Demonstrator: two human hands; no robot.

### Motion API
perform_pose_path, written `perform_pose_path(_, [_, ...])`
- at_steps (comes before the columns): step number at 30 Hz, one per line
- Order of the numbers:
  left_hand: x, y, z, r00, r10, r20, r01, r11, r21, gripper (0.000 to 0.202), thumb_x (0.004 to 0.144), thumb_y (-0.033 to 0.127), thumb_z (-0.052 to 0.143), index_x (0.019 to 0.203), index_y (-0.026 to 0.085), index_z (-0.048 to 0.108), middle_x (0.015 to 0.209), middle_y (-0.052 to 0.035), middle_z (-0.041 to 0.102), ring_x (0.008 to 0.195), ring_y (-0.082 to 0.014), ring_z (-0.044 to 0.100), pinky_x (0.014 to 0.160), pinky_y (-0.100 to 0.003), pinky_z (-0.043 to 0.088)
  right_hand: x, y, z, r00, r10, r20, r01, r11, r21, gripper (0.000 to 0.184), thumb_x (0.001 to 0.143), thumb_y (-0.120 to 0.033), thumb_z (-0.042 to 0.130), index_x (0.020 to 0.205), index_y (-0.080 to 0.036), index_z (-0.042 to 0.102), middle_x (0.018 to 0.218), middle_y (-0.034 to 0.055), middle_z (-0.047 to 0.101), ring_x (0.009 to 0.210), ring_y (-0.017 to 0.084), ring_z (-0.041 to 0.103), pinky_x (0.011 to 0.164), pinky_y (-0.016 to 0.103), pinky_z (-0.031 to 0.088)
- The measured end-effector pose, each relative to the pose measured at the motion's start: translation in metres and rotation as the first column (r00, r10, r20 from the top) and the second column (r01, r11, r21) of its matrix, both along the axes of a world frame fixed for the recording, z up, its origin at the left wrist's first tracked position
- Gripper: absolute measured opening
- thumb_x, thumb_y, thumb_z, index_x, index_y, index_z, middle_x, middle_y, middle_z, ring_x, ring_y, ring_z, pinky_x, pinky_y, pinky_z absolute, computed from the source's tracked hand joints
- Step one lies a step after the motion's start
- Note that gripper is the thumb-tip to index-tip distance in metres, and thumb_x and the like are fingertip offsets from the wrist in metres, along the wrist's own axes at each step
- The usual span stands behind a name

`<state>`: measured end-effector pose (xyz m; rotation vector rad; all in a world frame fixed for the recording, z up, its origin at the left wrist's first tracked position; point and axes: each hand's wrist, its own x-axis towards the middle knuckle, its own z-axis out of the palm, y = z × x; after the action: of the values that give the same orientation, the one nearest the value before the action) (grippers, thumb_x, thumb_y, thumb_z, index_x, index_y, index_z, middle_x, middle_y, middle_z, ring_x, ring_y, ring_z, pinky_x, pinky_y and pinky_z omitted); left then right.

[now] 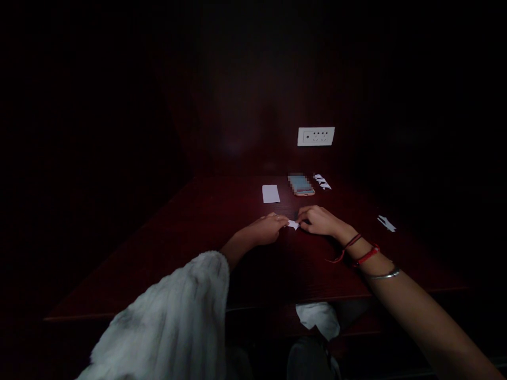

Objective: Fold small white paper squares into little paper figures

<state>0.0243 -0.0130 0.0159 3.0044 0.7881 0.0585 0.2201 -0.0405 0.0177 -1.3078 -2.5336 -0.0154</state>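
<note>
A small folded piece of white paper (293, 225) lies on the dark red table, pointed at its edges. My left hand (268, 229) has its fingertips on the paper's left end, fingers held together; a ring shows on one finger. From the other side my right hand (320, 220) pinches the paper's right end, its fingers curled. The fingertips partly hide both ends. Just beyond the hands lies a flat white paper sheet (271, 193).
A phone (301, 184) lies farther back, beside folded white paper pieces (322, 182). Paper strips (386, 223) rest at the right. A white socket panel (316, 136) is on the back wall. Below the table's front edge is a whitish crumpled thing (319, 318).
</note>
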Motion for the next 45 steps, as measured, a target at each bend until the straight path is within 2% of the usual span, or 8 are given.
perform_pose_path(6, [-0.002,0.008,-0.006,0.996,-0.029,0.081,0.03,1.0,-0.008,0.044,0.067,0.007,0.034,0.108,0.021,0.041,0.116,-0.0009,0.04,0.104,-0.0146,0.035,0.089,-0.03,0.027,0.0,0.005,-0.004,0.998,0.038,-0.059,-0.038,0.999,0.006,0.03,0.07,-0.017,0.043,0.097,-0.019,0.057,0.09,0.0033,0.055,0.08,0.013,0.051,0.073,0.022,0.037])
perform_pose_path(17, [0.0,0.01,-0.006,0.997,-0.038,0.072,0.039,0.999,-0.014,0.044,0.064,0.006,0.035,0.106,0.019,0.044,0.113,-0.0026,0.043,0.102,-0.0155,0.037,0.088,-0.028,0.029,-0.005,0.01,-0.008,0.997,0.081,-0.014,-0.082,0.996,-0.02,0.031,0.072,-0.018,0.042,0.1,-0.021,0.054,0.089,0.0033,0.052,0.077,0.012,0.051,0.071,0.022,0.036])
perform_pose_path(24, [-0.001,0.003,-0.001,0.998,0.001,0.059,0.0,1.0,-0.006,0.043,0.068,0.009,0.036,0.108,0.022,0.042,0.113,-0.0011,0.043,0.102,-0.0155,0.037,0.086,-0.029,0.031,-0.003,0.004,-0.001,0.994,0.063,0.086,-0.063,0.998,-0.008,0.028,0.074,-0.018,0.039,0.096,-0.022,0.057,0.086,0.0026,0.053,0.078,0.013,0.051,0.071,0.022,0.035])
perform_pose_path(32, [0.0,0.001,-0.001,0.996,0.031,0.082,-0.03,1.0,-0.005,0.04,0.068,0.006,0.036,0.105,0.021,0.043,0.111,-0.002,0.044,0.101,-0.0152,0.038,0.085,-0.028,0.031,0.002,0.0,0.004,0.997,0.009,0.075,-0.008,1.0,-0.012,0.024,0.072,-0.017,0.04,0.084,-0.018,0.061,0.084,0.0028,0.055,0.078,0.013,0.051,0.071,0.021,0.035])
perform_pose_path(35, [0.001,0.003,-0.003,0.991,0.039,0.128,-0.037,0.999,-0.02,0.039,0.067,0.005,0.036,0.102,0.021,0.046,0.107,-0.0017,0.046,0.099,-0.0146,0.039,0.086,-0.027,0.031,0.004,0.001,0.003,1.0,-0.008,0.024,0.008,1.0,0.003,0.023,0.073,-0.018,0.04,0.082,-0.017,0.061,0.083,0.0033,0.055,0.075,0.012,0.051,0.07,0.022,0.036])
perform_pose_path(40, [0.003,0.011,-0.007,0.942,0.073,0.327,-0.069,0.997,-0.026,0.036,0.064,0.002,0.034,0.093,0.019,0.048,0.099,-0.0016,0.048,0.093,-0.0113,0.043,0.084,-0.022,0.033,0.003,0.003,-0.002,0.994,0.04,-0.104,-0.04,0.999,0.004,0.033,0.073,-0.032,0.044,0.102,-0.017,0.052,0.091,0.0056,0.052,0.081,0.014,0.049,0.074,0.025,0.036])
perform_pose_path(43, [0.001,0.017,-0.01,0.888,0.142,0.438,-0.158,0.987,0.002,0.032,0.063,0.001,0.034,0.088,0.017,0.048,0.097,-0.0025,0.046,0.087,-0.0108,0.045,0.081,-0.02,0.036,-0.002,0.007,-0.008,0.99,0.047,-0.132,-0.049,0.999,-0.008,0.046,0.067,-0.039,0.051,0.106,-0.016,0.049,0.092,0.0071,0.05,0.084,0.016,0.047,0.076,0.028,0.036])
perform_pose_path(45, [-0.001,0.02,-0.012,0.864,0.211,0.458,-0.246,0.969,0.017,0.03,0.065,0.004,0.034,0.088,0.018,0.048,0.097,-0.0024,0.046,0.086,-0.012,0.045,0.079,-0.023,0.037,-0.006,0.009,-0.012,0.988,0.05,-0.145,-0.055,0.998,-0.029,0.042,0.066,-0.038,0.053,0.101,-0.016,0.052,0.09,0.0069,0.05,0.084,0.016,0.046,0.076,0.028,0.036])
